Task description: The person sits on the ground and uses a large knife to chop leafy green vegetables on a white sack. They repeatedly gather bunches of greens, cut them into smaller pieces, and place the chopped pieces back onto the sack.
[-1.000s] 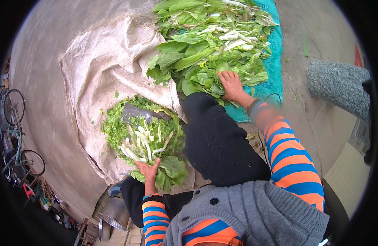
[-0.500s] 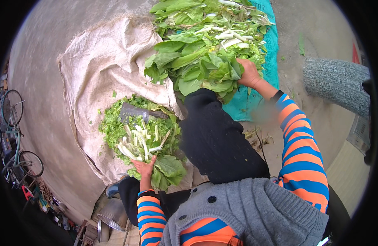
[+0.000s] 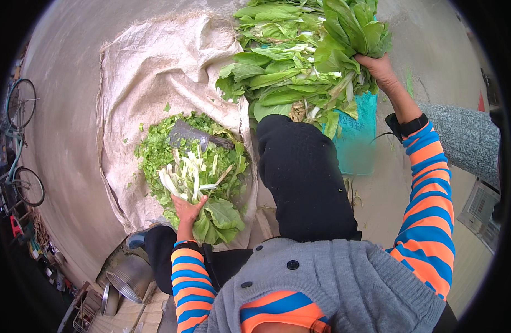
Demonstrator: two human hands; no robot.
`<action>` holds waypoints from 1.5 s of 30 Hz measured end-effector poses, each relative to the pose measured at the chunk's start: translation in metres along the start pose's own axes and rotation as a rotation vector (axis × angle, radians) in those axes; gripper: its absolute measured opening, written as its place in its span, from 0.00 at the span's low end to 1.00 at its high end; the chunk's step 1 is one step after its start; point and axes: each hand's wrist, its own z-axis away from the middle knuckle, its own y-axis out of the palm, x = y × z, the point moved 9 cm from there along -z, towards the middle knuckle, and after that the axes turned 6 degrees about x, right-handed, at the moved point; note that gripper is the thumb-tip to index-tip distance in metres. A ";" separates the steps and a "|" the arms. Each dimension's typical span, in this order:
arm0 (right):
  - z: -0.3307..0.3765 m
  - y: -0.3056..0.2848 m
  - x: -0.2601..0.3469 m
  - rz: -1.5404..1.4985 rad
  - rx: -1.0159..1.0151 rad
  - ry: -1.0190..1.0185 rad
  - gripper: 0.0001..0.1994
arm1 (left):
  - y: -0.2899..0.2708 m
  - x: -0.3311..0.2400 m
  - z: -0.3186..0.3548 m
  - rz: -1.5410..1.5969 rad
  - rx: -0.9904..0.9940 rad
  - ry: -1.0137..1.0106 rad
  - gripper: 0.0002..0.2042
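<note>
My right hand (image 3: pixel 379 71) is closed round a bunch of leafy greens (image 3: pixel 355 33), holding it by its base over the far right of a large pile of the same greens (image 3: pixel 277 77). My left hand (image 3: pixel 189 211) grips another bunch, its white stalks (image 3: pixel 193 173) pointing away from me and its broad leaves (image 3: pixel 221 217) near my knee. Just beyond those stalks a dark, wide-bladed cleaver (image 3: pixel 187 133) lies on a heap of chopped greens (image 3: pixel 155 144). Its handle points right. My left fingers are partly hidden under the bunch.
A pale woven sheet (image 3: pixel 150 72) lies under the chopped heap, and a turquoise sack (image 3: pixel 358 139) under the pile. My dark-trousered knee (image 3: pixel 300 166) sits between them. A grey speckled cylinder (image 3: pixel 460 136) is at right, metal pots (image 3: pixel 130 277) at lower left, a bicycle (image 3: pixel 17 144) at far left.
My right hand has moved away from me and to the right, lifting a bunch of greens off the near edge of the pile. My left hand keeps its hold on the other bunch.
</note>
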 end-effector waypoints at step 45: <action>0.316 0.527 0.045 0.282 1.273 -1.656 0.23 | -0.008 -0.012 -0.013 0.190 0.168 -0.105 0.61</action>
